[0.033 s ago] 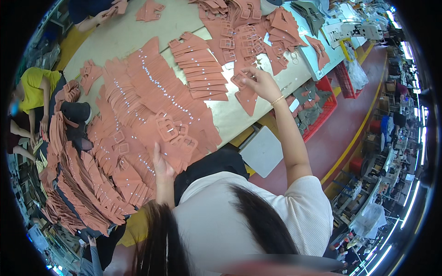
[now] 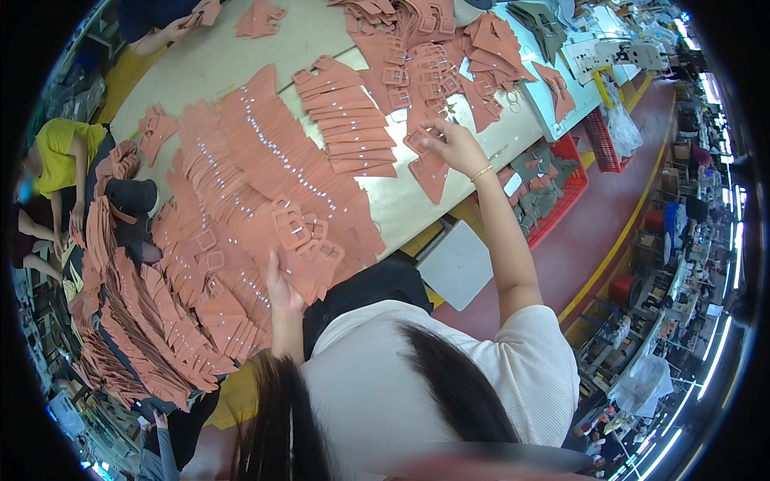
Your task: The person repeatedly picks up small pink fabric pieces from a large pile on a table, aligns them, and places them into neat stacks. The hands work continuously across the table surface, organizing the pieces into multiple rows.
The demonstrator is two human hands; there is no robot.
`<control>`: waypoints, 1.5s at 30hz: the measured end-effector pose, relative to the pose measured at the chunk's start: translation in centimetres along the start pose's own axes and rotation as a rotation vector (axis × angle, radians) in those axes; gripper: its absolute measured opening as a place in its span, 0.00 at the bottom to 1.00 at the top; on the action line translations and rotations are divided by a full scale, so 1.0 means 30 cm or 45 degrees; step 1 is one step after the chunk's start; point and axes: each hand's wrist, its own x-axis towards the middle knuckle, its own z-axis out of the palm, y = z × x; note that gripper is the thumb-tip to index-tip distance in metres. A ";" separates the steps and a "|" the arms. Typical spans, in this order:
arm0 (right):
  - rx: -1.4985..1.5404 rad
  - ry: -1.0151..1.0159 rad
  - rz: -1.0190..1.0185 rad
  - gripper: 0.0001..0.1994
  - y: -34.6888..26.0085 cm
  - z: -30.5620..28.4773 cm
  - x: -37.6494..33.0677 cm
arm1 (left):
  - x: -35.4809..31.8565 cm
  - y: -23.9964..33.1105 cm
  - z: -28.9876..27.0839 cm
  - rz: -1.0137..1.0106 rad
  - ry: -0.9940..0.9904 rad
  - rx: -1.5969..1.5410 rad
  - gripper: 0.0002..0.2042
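Observation:
My right hand (image 2: pixel 457 148), reaching forward over the table, pinches the buckle end of a salmon-coloured fabric tab (image 2: pixel 431 176). A square covered buckle (image 2: pixel 417 140) shows at its fingertips. Lower down and nearer my body, my left hand (image 2: pixel 284 293) grips the edge of several fabric tabs with buckles (image 2: pixel 314 260), thumb up and the other fingers partly hidden. Those tabs lie over long overlapping rows of fabric strips (image 2: pixel 277 152) dotted with small white stickers. Between my hands and farther off lies a fanned stack of similar tabs (image 2: pixel 345 120).
More buckled tabs (image 2: pixel 429 68) pile up at the far side of the table (image 2: pixel 473 188). Fabric bundles (image 2: pixel 152 321) hang at the left. A red basket (image 2: pixel 565 188) and a white stool (image 2: pixel 457 264) stand at the right. Co-workers include a person in yellow (image 2: pixel 60 152).

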 end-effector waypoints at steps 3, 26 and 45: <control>0.058 -0.025 -0.066 0.20 0.213 0.022 0.094 | -0.004 -0.021 0.005 -0.021 0.067 -0.007 0.30; 0.007 0.381 0.730 0.20 0.773 0.105 0.108 | 0.086 -0.065 0.026 -0.150 0.042 0.028 0.30; 0.588 0.320 0.767 0.35 0.866 0.063 0.131 | 0.094 -0.088 0.100 -0.040 0.074 0.012 0.27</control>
